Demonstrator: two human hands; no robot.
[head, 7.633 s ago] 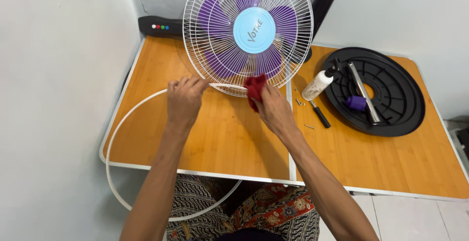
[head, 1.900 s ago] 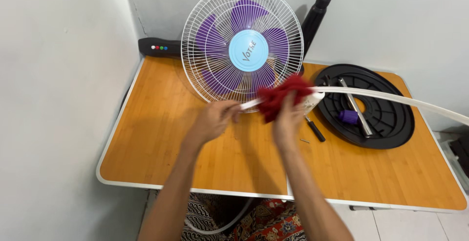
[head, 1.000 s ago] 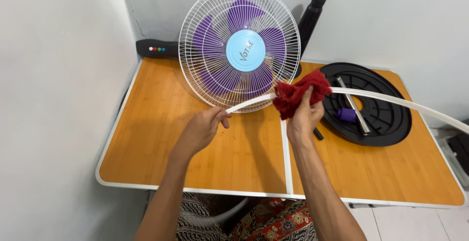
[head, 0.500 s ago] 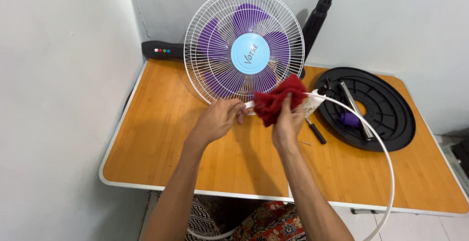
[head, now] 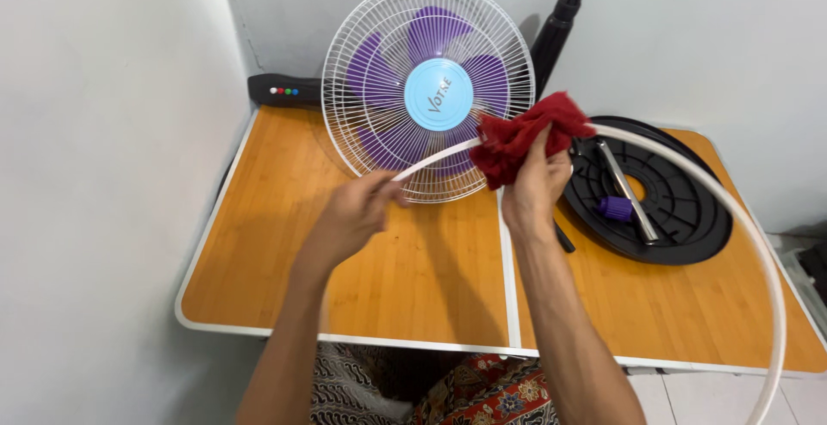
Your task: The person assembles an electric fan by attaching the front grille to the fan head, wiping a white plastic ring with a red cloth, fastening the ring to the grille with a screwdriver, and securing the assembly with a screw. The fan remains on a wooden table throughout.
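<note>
My left hand [head: 349, 218] has its fingers [head: 386, 191] pinched shut on a thin white plastic ring [head: 749, 227], gripping the end of the strip that shows in front of the fan, while my right hand [head: 534, 186] has its fingers [head: 551, 145] closed around a crumpled dark red cloth [head: 524, 136], which is wrapped over the same ring a little further along. From the cloth the ring sweeps out to the right in a wide arc, over the black disc and down past the near edge of the bench. Both hands are held above a folding bench [head: 284, 253] with an orange wood-grain top and a pale rim, a light seam running across it just under my right wrist. Behind my hands a fan head [head: 428, 89] stands upright on the bench, a round white wire cage with purple blades and a light blue hub. To its right lies a round black plastic base [head: 680, 218], shallow like a tray; inside it rest a silver metal rod [head: 627, 191] and a small purple knob [head: 616, 208], touching or just beside each other. A black tube [head: 554, 33] leans against the pale grey wall behind, and a black control panel [head: 282, 91] with small coloured buttons sits at the back left corner, against the white wall on the left. Below the bench edge my patterned clothing [head: 405, 390] shows.
</note>
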